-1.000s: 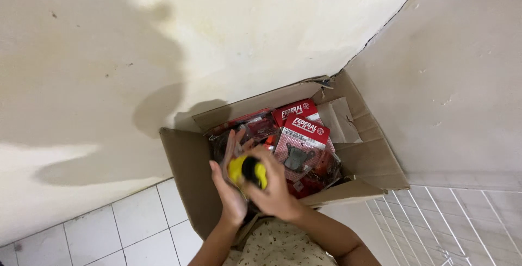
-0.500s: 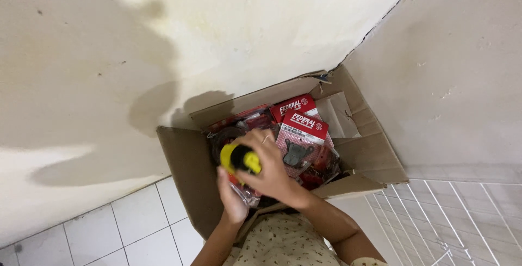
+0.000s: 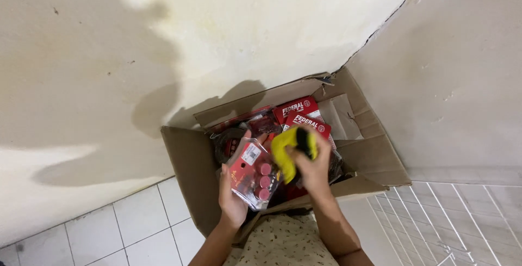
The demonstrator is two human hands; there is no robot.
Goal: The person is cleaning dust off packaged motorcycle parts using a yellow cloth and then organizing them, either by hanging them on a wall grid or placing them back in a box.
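I see both hands over the open cardboard box (image 3: 187, 173), which sits in the wall corner on white floor tiles (image 3: 130, 222). Left hand (image 3: 232, 195) is closed on a clear blister pack (image 3: 253, 173) – red card backing, a row of small pink round parts – held tilted above the box's near edge. Right hand (image 3: 315, 165) is wrapped around a yellow cloth (image 3: 285, 152) with something black inside it; cloth sits just beside the pack, touching or nearly so, I can't tell which. Under the hands the box holds more red packaged items (image 3: 302, 111) toward its far edge and a dark roll-shaped item (image 3: 225, 143) near the left wall. Box flaps (image 3: 375, 152) are folded out on the right side.
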